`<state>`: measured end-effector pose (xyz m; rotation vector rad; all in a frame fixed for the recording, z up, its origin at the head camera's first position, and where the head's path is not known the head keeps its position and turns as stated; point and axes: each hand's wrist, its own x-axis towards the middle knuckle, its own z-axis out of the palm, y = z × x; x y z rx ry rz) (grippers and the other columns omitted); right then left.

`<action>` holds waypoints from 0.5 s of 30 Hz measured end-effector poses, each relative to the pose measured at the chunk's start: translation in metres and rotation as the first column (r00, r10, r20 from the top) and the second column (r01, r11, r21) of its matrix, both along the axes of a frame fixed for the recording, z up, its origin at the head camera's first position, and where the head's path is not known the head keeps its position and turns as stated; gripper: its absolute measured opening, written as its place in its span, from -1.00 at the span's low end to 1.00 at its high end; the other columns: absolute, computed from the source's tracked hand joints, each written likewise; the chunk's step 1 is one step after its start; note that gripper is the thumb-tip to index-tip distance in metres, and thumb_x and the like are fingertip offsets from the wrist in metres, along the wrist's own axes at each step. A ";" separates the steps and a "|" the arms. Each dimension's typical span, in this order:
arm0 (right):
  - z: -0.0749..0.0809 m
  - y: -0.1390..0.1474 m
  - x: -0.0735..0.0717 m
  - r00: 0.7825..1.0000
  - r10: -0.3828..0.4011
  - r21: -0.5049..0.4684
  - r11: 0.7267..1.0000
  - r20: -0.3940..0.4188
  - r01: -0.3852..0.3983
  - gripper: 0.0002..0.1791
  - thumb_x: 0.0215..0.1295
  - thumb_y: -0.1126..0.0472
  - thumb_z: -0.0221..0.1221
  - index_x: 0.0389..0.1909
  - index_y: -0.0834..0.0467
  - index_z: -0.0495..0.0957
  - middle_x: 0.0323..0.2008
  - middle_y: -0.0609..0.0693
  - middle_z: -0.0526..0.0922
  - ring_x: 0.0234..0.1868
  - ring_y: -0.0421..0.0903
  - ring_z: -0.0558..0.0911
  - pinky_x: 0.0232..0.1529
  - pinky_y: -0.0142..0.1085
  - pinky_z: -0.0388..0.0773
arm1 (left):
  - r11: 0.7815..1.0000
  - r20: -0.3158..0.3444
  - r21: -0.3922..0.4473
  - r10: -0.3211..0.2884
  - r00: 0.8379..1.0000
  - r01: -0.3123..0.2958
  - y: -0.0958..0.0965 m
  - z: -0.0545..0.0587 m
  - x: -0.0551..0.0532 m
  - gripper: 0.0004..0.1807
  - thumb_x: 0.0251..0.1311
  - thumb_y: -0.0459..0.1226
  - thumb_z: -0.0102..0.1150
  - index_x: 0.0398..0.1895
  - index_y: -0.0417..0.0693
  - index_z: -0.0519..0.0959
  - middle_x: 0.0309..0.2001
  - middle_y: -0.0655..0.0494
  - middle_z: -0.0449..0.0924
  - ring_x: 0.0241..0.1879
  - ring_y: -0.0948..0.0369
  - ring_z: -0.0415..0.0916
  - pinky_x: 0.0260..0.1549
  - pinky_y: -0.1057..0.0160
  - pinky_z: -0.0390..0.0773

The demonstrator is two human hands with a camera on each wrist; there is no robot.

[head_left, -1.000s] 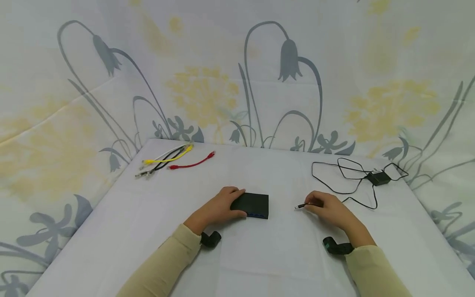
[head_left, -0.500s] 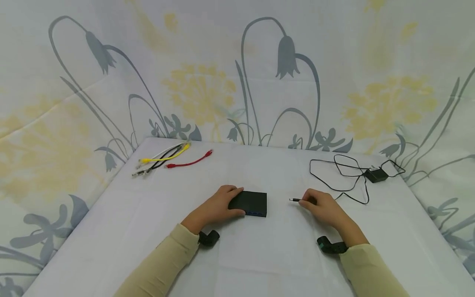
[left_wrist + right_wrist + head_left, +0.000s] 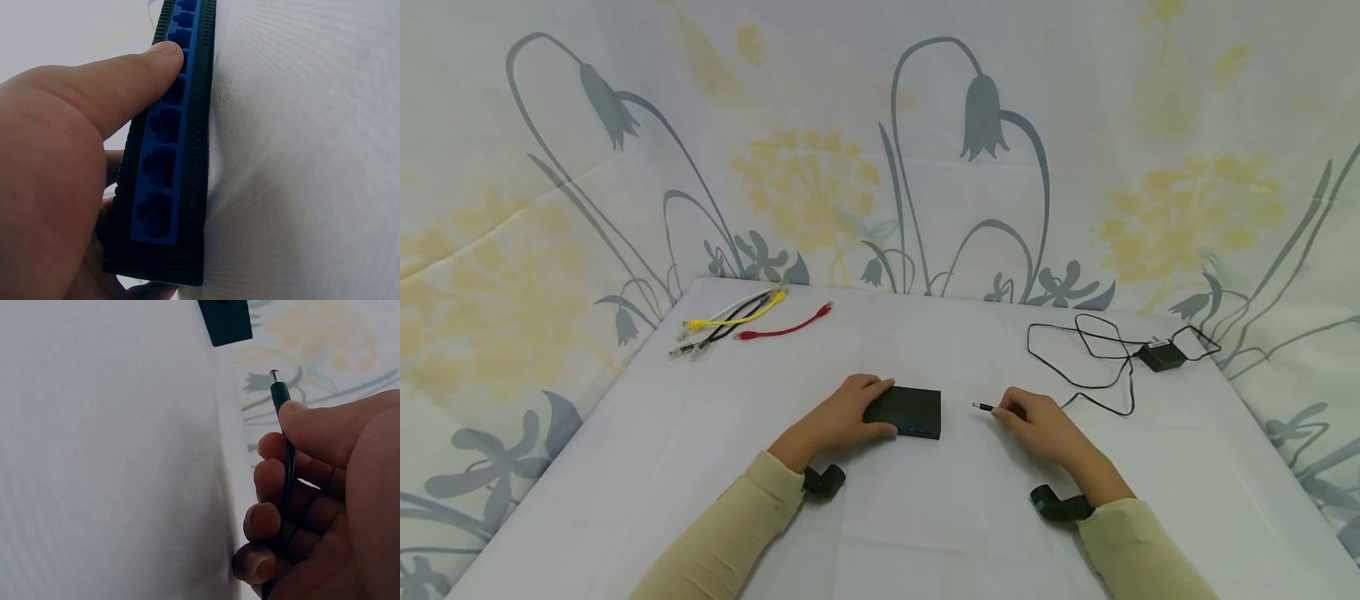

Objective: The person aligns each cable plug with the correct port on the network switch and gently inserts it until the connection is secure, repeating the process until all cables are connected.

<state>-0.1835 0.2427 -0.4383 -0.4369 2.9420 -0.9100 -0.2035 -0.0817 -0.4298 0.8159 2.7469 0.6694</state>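
A black network switch (image 3: 910, 410) lies on the white table, its row of blue ports (image 3: 159, 169) facing the person. My left hand (image 3: 846, 417) grips its left end, with the thumb across the ports and the fingers on the far side. To the right of the switch, my right hand (image 3: 1033, 423) pinches a black power plug (image 3: 280, 395) behind its metal barrel tip. The tip points left toward the switch's right end, a short gap away. The plug's cord (image 3: 289, 465) runs back through the curled fingers to a black power adapter (image 3: 1162, 356).
At the back left lie a yellow network cable (image 3: 741, 317), several black and white cables beneath it, and a red network cable (image 3: 786, 330). Loops of adapter cord (image 3: 1075, 386) spread at the back right. Patterned cloth (image 3: 880, 167) hangs behind the table.
My right hand has moved left with the plug, nearer the switch, and the plug's tip now points left. The cord has been drawn along. My left hand keeps its grip on the switch.
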 end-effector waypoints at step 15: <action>0.001 -0.009 0.004 0.994 0.021 0.042 0.999 -0.103 -0.016 -0.88 0.17 -0.05 0.16 -0.51 -0.17 0.54 -0.53 -0.29 0.50 -0.50 -0.28 0.41 -0.42 -0.41 0.36 | 1.000 -0.004 -0.009 0.001 1.000 -0.001 0.000 0.000 0.000 -0.16 0.04 0.21 0.08 0.37 0.16 0.11 0.29 0.08 0.15 0.29 0.15 0.08 0.23 0.12 0.26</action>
